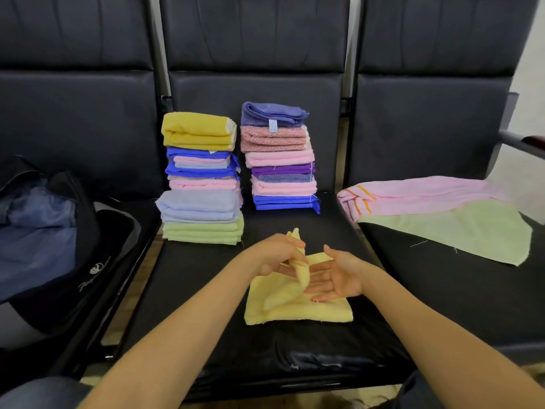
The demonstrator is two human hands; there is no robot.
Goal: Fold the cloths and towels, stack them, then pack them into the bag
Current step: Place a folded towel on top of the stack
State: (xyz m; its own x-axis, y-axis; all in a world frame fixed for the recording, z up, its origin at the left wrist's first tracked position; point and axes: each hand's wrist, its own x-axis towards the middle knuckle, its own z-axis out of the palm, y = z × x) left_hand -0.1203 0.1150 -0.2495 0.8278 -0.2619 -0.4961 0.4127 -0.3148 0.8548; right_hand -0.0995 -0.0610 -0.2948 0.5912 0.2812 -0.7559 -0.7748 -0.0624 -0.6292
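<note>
- The pale yellow cloth (298,311) lies near the front of the middle seat (295,355), partly folded, with one part lifted off the rest into a loose upright roll.
- My left hand (274,256) pinches that lifted part between thumb and curled fingers, and the cloth's tip pokes out above my knuckles.
- My right hand (339,278) is spread, palm turned toward the left, with the fingers straight and touching the raised fold from the side, just above the flat part of the cloth.
- Behind the cloth, further back on the same seat, two stacks of folded cloths stand side by side, close but apart.
- The left stack (202,178) has a yellow towel on top and a light green one at the bottom, with blue, pink and light blue layers between.
- The right stack (281,157) has a blue-violet towel with a small white label on top and a bright blue cloth at the bottom.
- On the seat to my right lie a pink towel (427,193) with orange stripes at one end and a light green cloth (472,231), spread flat and touching each other.
- On the seat to my left sits the dark bag (88,225), open, with blue fabric showing inside.
</note>
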